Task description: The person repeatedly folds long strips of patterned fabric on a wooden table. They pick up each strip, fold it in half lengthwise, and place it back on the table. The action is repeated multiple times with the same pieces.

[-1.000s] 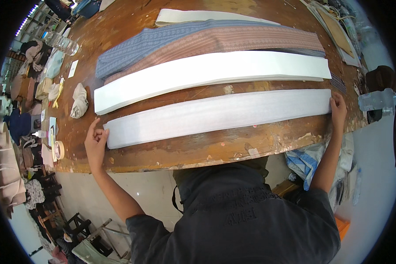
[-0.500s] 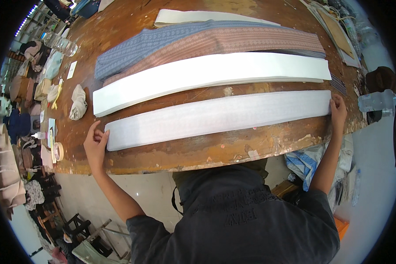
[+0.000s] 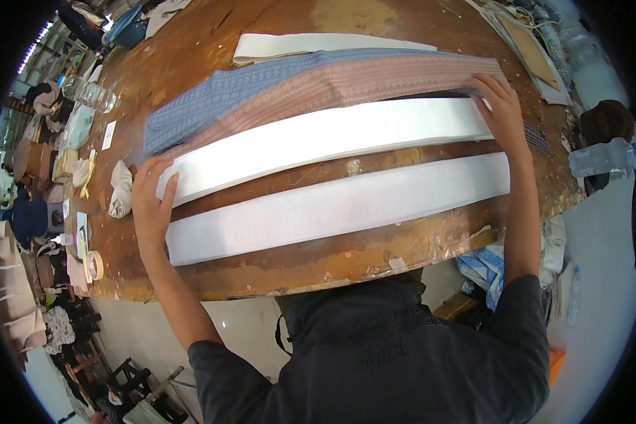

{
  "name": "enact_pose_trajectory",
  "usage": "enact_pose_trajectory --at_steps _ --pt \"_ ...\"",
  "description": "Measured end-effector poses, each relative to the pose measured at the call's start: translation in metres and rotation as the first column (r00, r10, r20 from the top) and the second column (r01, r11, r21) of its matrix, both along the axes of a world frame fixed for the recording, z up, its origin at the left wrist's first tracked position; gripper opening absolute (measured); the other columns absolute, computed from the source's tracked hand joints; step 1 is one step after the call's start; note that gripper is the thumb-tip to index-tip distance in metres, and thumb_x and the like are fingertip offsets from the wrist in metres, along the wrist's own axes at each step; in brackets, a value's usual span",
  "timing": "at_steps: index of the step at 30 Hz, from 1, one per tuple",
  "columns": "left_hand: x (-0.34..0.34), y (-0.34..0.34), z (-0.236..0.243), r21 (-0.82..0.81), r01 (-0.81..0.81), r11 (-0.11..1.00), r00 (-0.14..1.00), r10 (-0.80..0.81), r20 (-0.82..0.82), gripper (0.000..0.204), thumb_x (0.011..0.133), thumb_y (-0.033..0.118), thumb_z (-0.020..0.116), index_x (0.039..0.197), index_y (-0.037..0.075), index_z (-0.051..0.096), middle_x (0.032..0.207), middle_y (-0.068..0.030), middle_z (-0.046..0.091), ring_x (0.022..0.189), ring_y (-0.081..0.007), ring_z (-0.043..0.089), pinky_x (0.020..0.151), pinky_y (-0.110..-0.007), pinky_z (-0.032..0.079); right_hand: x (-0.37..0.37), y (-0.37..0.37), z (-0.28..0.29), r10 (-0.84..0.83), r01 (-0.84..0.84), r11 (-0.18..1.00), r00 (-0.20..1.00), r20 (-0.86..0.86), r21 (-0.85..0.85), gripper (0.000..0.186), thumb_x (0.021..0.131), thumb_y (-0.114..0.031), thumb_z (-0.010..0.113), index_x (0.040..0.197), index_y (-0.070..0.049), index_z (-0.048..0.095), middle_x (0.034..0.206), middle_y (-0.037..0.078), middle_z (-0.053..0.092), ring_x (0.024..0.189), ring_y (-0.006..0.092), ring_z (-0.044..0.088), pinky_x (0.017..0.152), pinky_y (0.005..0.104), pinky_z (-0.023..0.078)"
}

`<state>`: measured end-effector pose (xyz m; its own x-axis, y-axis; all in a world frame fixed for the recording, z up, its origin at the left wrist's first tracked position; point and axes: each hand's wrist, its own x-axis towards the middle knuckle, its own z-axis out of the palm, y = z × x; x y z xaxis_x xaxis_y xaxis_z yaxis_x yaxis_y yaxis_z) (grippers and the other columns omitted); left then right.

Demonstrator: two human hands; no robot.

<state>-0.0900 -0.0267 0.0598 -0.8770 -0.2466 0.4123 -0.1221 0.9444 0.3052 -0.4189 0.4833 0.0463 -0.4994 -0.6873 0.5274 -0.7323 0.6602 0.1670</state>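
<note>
Two long white strips, apparently layered stacks, lie side by side on a brown wooden table (image 3: 318, 275). My left hand (image 3: 152, 194) lies over the left end of the farther white strip (image 3: 332, 131), its thumb and fingers apart and touching it. Across that strip's right end is my right hand (image 3: 500, 106), open, with the thumb at the strip's far edge and the fingers over pink patterned fabric (image 3: 403, 76). Both hands cover the strip's ends. The nearer white strip (image 3: 339, 205) lies flat, untouched by my fingers. Blue patterned fabric (image 3: 212, 106) borders the pink.
Behind the fabrics lies a cream strip (image 3: 318, 44). To the left are a crumpled cloth bundle (image 3: 121, 189), a clear bottle (image 3: 88, 94) and a tape roll (image 3: 95, 266). At the right are a plastic bottle (image 3: 604, 159) and boards (image 3: 533, 56).
Both hands have left the ends of the nearer white strip and moved away from my body to the ends of the farther one. The view has shifted slightly.
</note>
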Motion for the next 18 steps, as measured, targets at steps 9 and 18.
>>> enact_pose_trajectory --at_steps 9,18 --pt "0.017 0.005 0.001 -0.018 -0.051 0.999 0.997 0.052 0.056 0.021 0.086 0.013 0.065 0.105 0.003 0.066 0.116 -0.0111 0.063 0.111 -0.03 0.057 0.097 -0.04 0.041 -0.023 -0.024 -0.008 0.066 -0.072 0.99 0.996 0.053 0.117 0.034 0.08 -0.004 0.064 0.114 -0.007 0.065 0.119 0.006 0.063 0.113 0.0261 0.055 0.095 0.0387 0.042" --pt "0.01 0.02 0.004 0.016 0.01 1.0 1.0 -0.01 -0.002 0.02 0.085 0.012 0.067 0.103 0.005 0.068 0.115 -0.0088 0.063 0.11 -0.0277 0.056 0.097 -0.038 0.04 -0.024 -0.024 0.004 0.135 -0.139 0.986 0.99 0.044 0.095 0.02 0.084 -0.011 0.064 0.103 -0.008 0.069 0.109 0.002 0.067 0.105 0.0218 0.059 0.091 0.0376 0.043"
